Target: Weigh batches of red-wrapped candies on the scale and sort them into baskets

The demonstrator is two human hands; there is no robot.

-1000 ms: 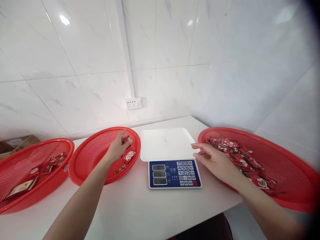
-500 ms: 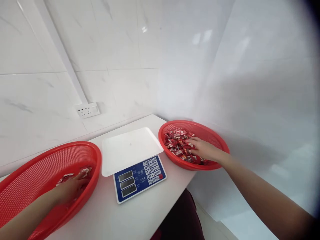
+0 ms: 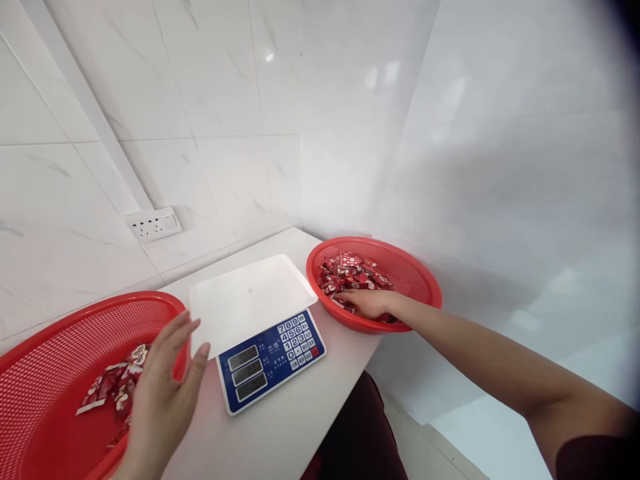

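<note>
My left hand (image 3: 167, 393) is raised over the right rim of the left red basket (image 3: 30, 340), fingers apart and holding nothing. Several red wrapped packets (image 3: 120, 383) lie in that basket, partly behind the hand. My right hand (image 3: 367, 303) reaches into the right red basket (image 3: 410, 273), palm down on a pile of red packets (image 3: 350, 267). Its fingertips are partly hidden among the wrappers, so its grip is unclear. Between the baskets stands a scale (image 3: 273, 360) with a bare white tray (image 3: 250, 293), a blue keypad and three displays.
The baskets and scale stand on a white table (image 3: 265, 433) against a tiled wall (image 3: 225, 187). A power socket (image 3: 154, 225) is on the wall. Below the table's right edge, dark clothing (image 3: 365, 427) shows.
My left hand has risen out of the left basket and opened, leaving packets there. My right hand has shifted left and nearer within the right basket. The view has turned slightly right.
</note>
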